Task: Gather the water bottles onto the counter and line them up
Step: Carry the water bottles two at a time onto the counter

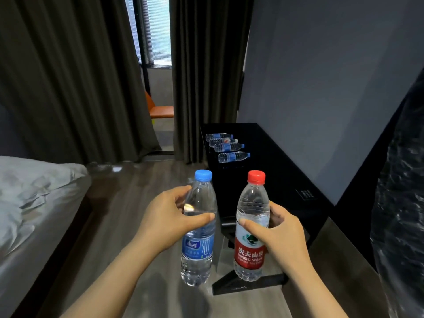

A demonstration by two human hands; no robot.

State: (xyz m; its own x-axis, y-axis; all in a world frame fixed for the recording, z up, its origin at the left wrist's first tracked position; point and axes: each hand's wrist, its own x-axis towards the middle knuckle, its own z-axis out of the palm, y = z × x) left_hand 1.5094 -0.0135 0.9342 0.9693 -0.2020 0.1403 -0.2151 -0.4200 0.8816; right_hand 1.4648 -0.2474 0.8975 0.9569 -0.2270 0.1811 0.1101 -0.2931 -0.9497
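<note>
Here, the left hand [167, 216] grips a clear plastic water bottle with a blue cap and blue label [198, 246] around its upper body, thumb laid across the front and fingers curled behind, holding it upright in the air. Just beside it, the right hand [280, 232] grips a clear plastic water bottle with a red cap and red label [250, 253] in the same fashion, thumb across the front above the label. The two held bottles are near each other but apart, caps up, both carried above the grey wood-grain floor [137, 191].

Beyond them, a long black counter [275, 171] runs along the grey wall [321, 76] on the right. At its far end lie four small clear plastic bottles [232, 156] on their sides, one behind the other in a row, caps pointing toward the wall. Three carry blue labels and one a red-and-white label; the nearest lies slightly apart from the other three.

To the left, a bed with rumpled pale grey bedding [34, 191] reaches the edge of the floor. Dark floor-length curtains [68, 76] hang at the back, parted on a strip of window [158, 31], with an orange chair [160, 111] seen through the gap.
</note>
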